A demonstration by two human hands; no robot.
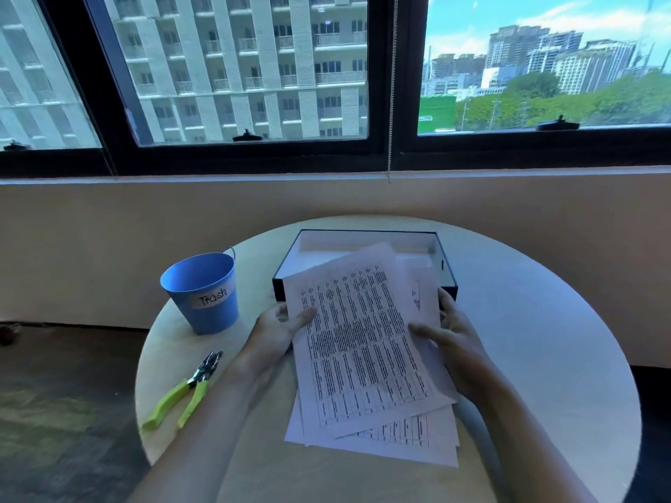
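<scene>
Both hands hold a loose stack of printed paper sheets point(366, 343) above the round table point(526, 321). My left hand point(276, 332) grips the stack's left edge, thumb on top of the front sheet. My right hand point(450, 339) grips the right edge, thumb lying on the printed side. The sheets are fanned out of line, with lower ones sticking out at the bottom. Behind the papers an open dark box point(363, 248) with a white inside lies on the table, its near edge hidden by the sheets.
A blue bucket point(203, 288) labelled "Trash" stands at the table's left. A tool with green handles point(185, 390) lies near the left front edge. Beyond the table are a beige wall and dark-framed windows, with a blind chain point(390, 103) hanging down.
</scene>
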